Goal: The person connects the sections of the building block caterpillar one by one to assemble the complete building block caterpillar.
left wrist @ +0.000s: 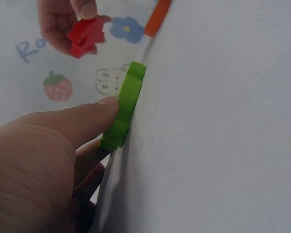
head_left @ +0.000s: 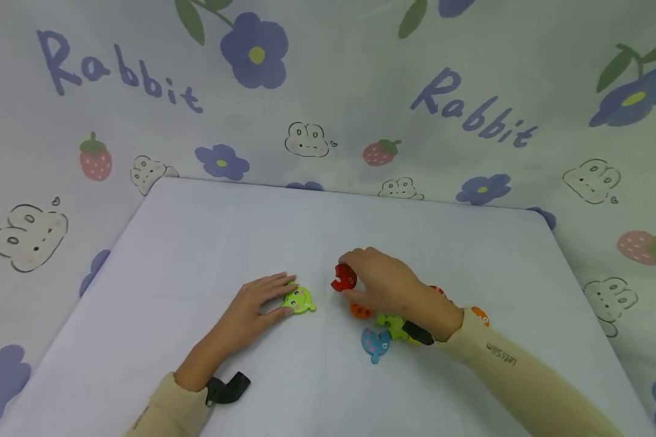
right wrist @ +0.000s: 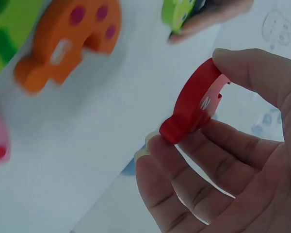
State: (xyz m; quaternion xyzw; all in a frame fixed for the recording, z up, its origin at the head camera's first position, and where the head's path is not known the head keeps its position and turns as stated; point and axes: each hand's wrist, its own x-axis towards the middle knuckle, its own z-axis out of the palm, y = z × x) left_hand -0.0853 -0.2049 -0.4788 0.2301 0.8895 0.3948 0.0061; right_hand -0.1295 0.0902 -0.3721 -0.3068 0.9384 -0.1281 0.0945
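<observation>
My left hand (head_left: 248, 312) pinches a light green puzzle piece (head_left: 300, 300) with a smiling face between thumb and fingers, close over the table. In the left wrist view, the thumb presses on the edge of that green piece (left wrist: 126, 107). Right of it, my right hand (head_left: 390, 285) holds up a red puzzle piece (head_left: 345, 277) marked with a 2. Its thumb and fingertips grip opposite edges of the red piece (right wrist: 196, 104), which has a rounded knob and a notched side. An orange spotted piece (head_left: 361, 311) lies just below the right hand.
Below the right forearm lie a blue spotted piece (head_left: 375, 344) and a green piece (head_left: 392, 326), the latter partly covered by the wrist. A red piece (head_left: 436, 290) and an orange piece (head_left: 480, 315) show beyond the arm. The white table (head_left: 240, 230) meets a patterned cloth (head_left: 339, 73) behind.
</observation>
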